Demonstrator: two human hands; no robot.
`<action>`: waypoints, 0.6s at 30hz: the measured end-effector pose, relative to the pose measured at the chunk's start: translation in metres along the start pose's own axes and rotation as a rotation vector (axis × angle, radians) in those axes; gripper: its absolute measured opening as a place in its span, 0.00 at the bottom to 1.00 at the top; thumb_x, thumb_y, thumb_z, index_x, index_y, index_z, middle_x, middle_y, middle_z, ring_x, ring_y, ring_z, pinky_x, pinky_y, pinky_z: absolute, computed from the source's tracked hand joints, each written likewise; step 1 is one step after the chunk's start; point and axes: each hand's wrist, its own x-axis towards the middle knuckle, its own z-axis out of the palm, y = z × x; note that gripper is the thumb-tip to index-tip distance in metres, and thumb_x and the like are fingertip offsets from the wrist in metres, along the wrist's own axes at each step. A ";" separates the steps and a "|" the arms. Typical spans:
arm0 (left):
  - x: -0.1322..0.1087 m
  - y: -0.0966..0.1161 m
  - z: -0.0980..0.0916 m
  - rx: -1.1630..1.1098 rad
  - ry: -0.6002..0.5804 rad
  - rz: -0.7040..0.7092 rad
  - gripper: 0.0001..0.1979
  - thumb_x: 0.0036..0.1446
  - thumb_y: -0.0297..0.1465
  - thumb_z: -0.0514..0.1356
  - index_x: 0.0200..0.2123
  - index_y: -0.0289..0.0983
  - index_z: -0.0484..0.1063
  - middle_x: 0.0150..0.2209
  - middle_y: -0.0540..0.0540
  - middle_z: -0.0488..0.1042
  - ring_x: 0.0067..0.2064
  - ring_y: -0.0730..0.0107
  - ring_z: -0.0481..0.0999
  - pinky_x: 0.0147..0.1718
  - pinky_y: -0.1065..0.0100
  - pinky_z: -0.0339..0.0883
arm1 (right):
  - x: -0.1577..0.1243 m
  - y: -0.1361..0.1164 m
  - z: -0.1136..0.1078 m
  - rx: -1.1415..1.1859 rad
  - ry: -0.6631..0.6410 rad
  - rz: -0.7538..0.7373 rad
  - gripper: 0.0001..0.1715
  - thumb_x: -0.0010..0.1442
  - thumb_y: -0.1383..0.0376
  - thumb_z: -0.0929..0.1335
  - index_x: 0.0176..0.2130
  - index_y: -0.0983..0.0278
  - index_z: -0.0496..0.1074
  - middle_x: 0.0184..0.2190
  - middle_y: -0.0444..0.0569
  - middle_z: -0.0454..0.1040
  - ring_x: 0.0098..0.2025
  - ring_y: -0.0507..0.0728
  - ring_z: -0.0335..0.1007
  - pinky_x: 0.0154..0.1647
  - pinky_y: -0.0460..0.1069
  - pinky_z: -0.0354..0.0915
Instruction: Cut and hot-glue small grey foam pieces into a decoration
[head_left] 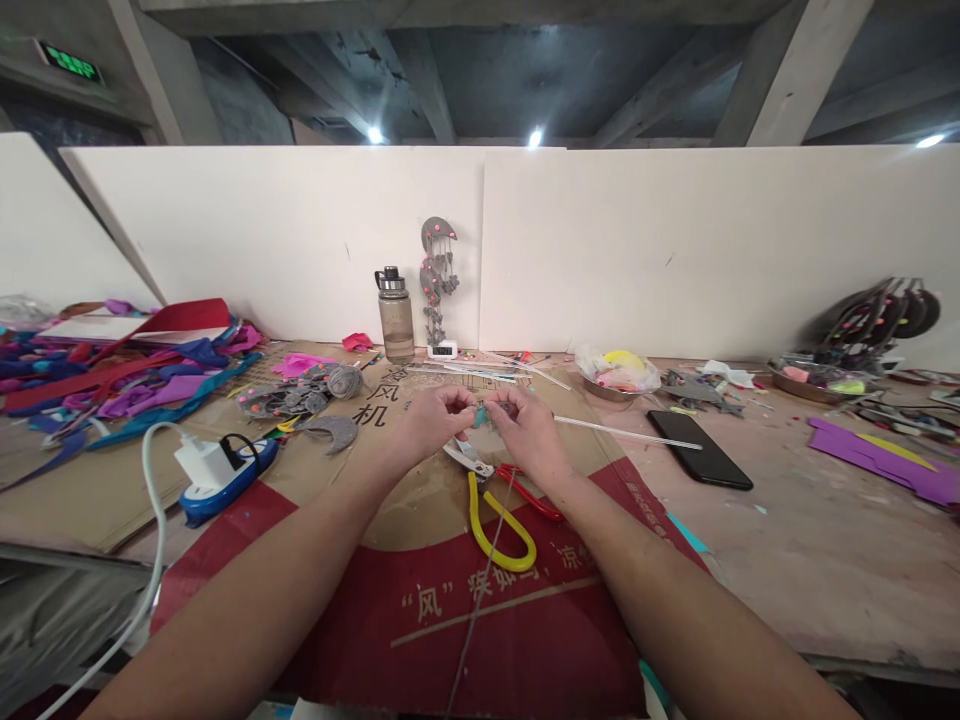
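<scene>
My left hand (442, 420) and my right hand (529, 432) meet over the cardboard, fingertips pinched together. Between them shows a small teal piece (481, 415), mostly hidden by the fingers. A thin grey cord (480, 595) runs from below my right hand down to the near edge. Under the hands lie yellow-handled scissors (529, 550) and a red-handled tool (541, 503), whose working end is hidden. A thin whitish stick (630, 432) juts out to the right from behind my right hand; whether it is held I cannot tell.
Grey felt pieces (289, 397) and a blue power strip (225, 488) lie to the left, near a heap of coloured fabric (165, 360). A bottle (396, 325) and a hanging moon ornament (437, 265) are at the back. At right are a phone (699, 450) and a bowl (619, 380).
</scene>
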 end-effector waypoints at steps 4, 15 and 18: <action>-0.001 0.004 -0.003 -0.043 -0.041 -0.050 0.03 0.44 0.29 0.60 0.24 0.35 0.72 0.24 0.51 0.73 0.19 0.77 0.70 0.19 0.74 0.63 | 0.001 0.001 0.000 0.126 -0.062 0.054 0.11 0.56 0.58 0.65 0.29 0.62 0.70 0.26 0.44 0.68 0.30 0.53 0.60 0.32 0.49 0.57; 0.001 -0.002 -0.006 -0.058 -0.090 -0.134 0.07 0.45 0.32 0.60 0.26 0.34 0.73 0.24 0.51 0.71 0.23 0.76 0.69 0.21 0.73 0.67 | -0.003 0.005 0.005 0.574 -0.255 0.309 0.10 0.56 0.58 0.65 0.38 0.61 0.65 0.30 0.41 0.68 0.25 0.49 0.64 0.32 0.48 0.66; 0.001 -0.003 -0.007 -0.042 -0.093 -0.137 0.07 0.45 0.32 0.59 0.27 0.33 0.73 0.24 0.50 0.72 0.23 0.76 0.69 0.21 0.74 0.66 | -0.004 0.003 0.004 0.510 -0.268 0.280 0.12 0.57 0.55 0.65 0.37 0.61 0.66 0.29 0.40 0.64 0.25 0.48 0.59 0.28 0.46 0.63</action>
